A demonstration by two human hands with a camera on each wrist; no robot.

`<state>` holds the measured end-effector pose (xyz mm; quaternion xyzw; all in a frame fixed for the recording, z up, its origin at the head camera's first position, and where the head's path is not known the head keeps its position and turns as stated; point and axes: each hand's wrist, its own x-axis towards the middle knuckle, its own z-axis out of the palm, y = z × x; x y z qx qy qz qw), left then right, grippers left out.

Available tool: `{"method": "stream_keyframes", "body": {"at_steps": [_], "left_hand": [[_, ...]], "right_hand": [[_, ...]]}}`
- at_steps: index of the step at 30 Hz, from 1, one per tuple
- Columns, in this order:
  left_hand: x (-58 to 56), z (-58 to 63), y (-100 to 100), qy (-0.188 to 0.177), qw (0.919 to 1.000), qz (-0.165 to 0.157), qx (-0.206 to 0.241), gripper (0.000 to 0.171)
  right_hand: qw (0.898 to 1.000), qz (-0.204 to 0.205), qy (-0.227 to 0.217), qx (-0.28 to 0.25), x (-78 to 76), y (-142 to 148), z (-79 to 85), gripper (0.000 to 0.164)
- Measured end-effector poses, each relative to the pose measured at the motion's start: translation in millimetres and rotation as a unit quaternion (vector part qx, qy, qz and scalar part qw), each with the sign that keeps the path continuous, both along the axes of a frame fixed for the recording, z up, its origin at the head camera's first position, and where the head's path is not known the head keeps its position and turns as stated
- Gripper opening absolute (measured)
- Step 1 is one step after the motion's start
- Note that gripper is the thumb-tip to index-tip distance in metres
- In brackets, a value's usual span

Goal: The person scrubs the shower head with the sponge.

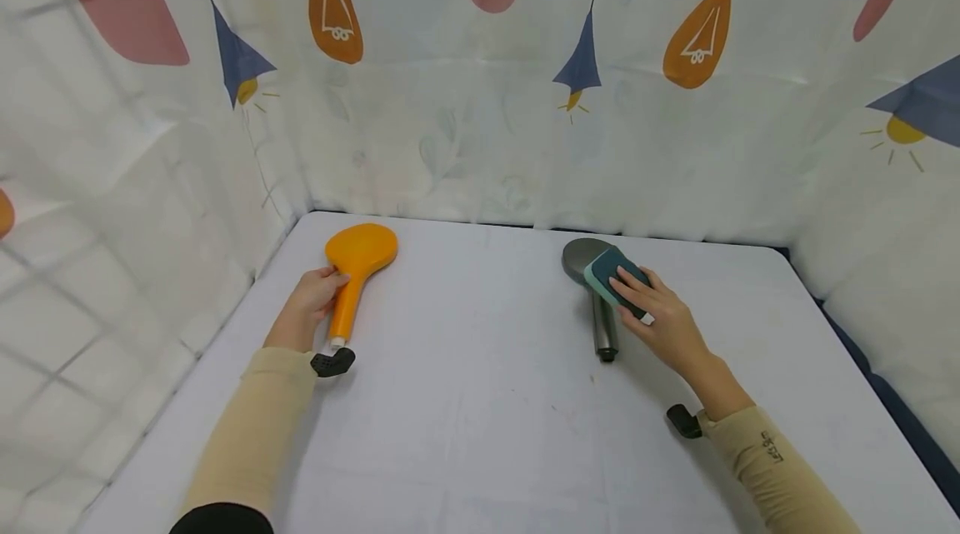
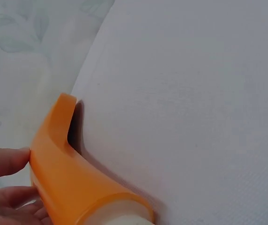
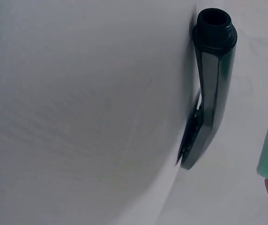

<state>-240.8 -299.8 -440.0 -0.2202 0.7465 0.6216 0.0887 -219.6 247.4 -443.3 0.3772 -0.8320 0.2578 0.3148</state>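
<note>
Only head view shows both: left fingers (image 1: 339, 279) pinch orange showerhead (image 1: 363, 257), right fingers (image 1: 641, 288) sponge (image 1: 609, 267).

Bright head view with soft shadows; dimmer, greyer wrist views.

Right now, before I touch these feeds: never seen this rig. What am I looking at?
No machine here: just a person's two bare hands. The wide picture comes from a head-worn camera looking forward and down; the close-ups come from a camera on each wrist. The left hand holds an orange shower head near its neck. A dark gray shower head lies on the white table. The right hand holds a green pad; the right wrist view shows a gap between them.
</note>
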Motion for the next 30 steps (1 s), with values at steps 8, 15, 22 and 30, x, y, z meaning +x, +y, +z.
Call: {"method": "stream_keyframes", "body": {"at_steps": [8,15,22,30], "left_hand": [[2.3,9.1,16,0.011,0.9982,0.030,-0.051,0.065],[2.4,14.1,32,0.075,0.9810,0.035,-0.176,0.067],[2.0,21.2,59,0.191,0.9555,0.016,-0.224,0.061],[-1.8,30.7,136,0.215,0.9424,-0.086,-0.242,0.047]], "right_hand": [[1.000,-0.017,-0.007,0.003,-3.6,3,-0.9,0.054],[0.999,-0.036,-0.007,0.002,-4.7,8,-3.3,0.054],[0.999,-0.042,-0.017,0.004,-9.4,14,-6.4,0.054],[0.999,-0.050,-0.002,0.011,-13.7,21,-3.7,0.058]]}}
